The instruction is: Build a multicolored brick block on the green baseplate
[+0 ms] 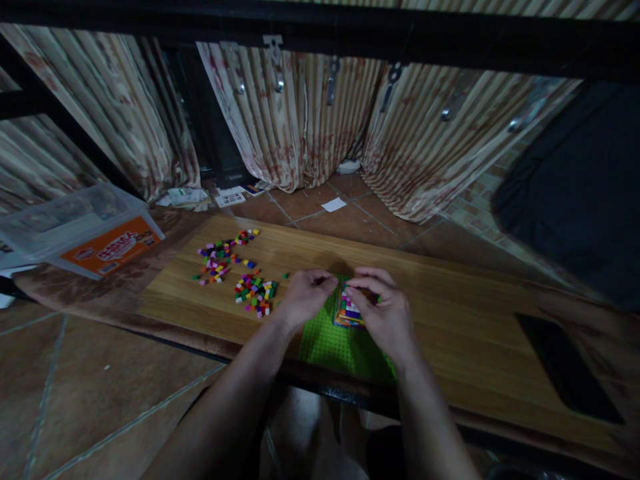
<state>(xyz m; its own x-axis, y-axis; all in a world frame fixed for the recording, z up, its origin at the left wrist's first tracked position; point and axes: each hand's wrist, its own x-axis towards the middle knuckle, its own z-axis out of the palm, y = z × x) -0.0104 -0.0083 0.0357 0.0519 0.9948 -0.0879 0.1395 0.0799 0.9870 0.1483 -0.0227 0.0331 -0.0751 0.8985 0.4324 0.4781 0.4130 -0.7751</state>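
Note:
A green studded baseplate [334, 347] lies on a low wooden table [470, 313]. On its far part stands a small block of multicoloured bricks [349, 312]. My left hand [305, 298] rests at the block's left side with its fingertips pinched together at the top edge. My right hand [383, 310] curls over the block from the right, fingers bent and pressed on its top. What the fingertips hold, if anything, is too small to see. Loose coloured bricks [256, 293] lie in a heap to the left of my left hand.
A second scatter of small bricks [220, 257] lies further left on the table. A clear plastic box with an orange label [83, 230] sits at the far left. A dark phone [567, 367] lies on the table's right end. Curtains [300, 113] hang behind over a tiled floor.

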